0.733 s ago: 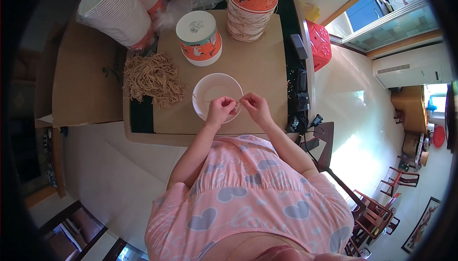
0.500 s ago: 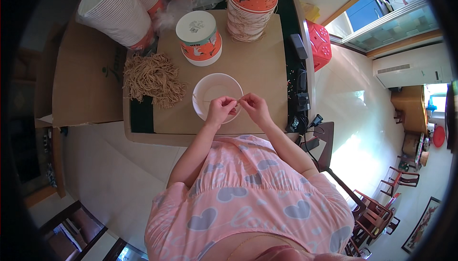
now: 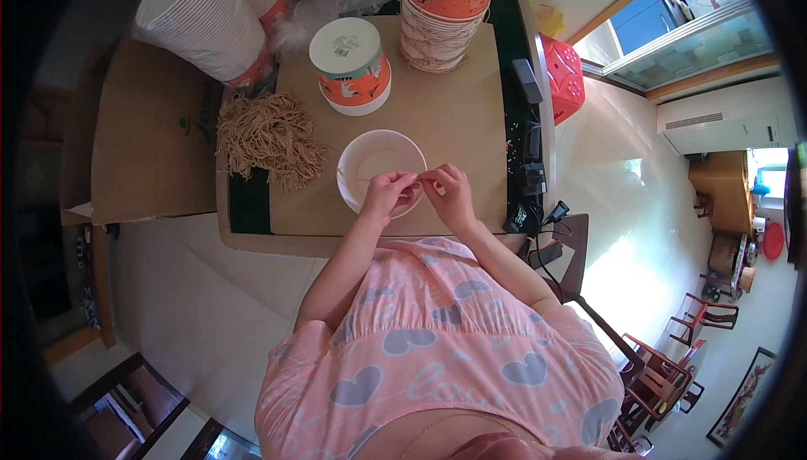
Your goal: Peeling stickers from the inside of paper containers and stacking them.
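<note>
A white paper bucket (image 3: pixel 382 145) stands open-end up on the cardboard sheet, close to my body. Over its near right rim, my left hand (image 3: pixel 388 194) and my right hand (image 3: pixel 448 195) meet fingertip to fingertip. Both are closed in a pinch on what looks like the end of a thin cord, mostly hidden by the fingers. A bit of tan cord shows at the bucket's left rim. To the left lies a loose heap of tan cords (image 3: pixel 271 139). Beyond the bucket, an orange and green printed bucket (image 3: pixel 350 69) sits upside down on another.
A tall stack of corded buckets (image 3: pixel 441 36) rises at the back right. Wrapped bucket stacks (image 3: pixel 202 23) and an open carton (image 3: pixel 155 124) stand left. Black power adapters (image 3: pixel 531 141) line the table's right edge, beside a red stool (image 3: pixel 561 82).
My right hand has turned slightly and drawn in closer to my left fingertips. The white bucket has shifted a touch to the left.
</note>
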### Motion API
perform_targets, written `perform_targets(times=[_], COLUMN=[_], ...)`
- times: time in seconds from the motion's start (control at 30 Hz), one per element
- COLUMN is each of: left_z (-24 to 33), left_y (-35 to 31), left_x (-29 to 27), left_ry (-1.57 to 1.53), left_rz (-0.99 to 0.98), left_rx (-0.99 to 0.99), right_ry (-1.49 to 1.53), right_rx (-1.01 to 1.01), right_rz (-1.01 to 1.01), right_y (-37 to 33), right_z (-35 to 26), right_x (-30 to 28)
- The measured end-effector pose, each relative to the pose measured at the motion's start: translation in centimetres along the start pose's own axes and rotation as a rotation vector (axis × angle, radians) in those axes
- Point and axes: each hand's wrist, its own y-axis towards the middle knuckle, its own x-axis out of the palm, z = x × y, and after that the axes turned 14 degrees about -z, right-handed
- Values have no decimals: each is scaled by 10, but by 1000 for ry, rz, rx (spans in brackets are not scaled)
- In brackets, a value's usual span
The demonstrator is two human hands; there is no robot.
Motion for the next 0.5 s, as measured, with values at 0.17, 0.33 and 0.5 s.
perform_targets(times=[0.17,0.33,0.5], left_z=[0,-5,-2], left_y=[-1,2,-2], left_x=[2,-2,-2], left_ry=[38,24,114], left_rz=[25,36,35], left_rx=[15,72,70], right_ry=[-64,-116,321], right_rx=[-21,-61,207], right_rz=[2,-11,-122], right_y=[0,-1,4], right_z=[1,-1,12], right_x=[0,-1,-3])
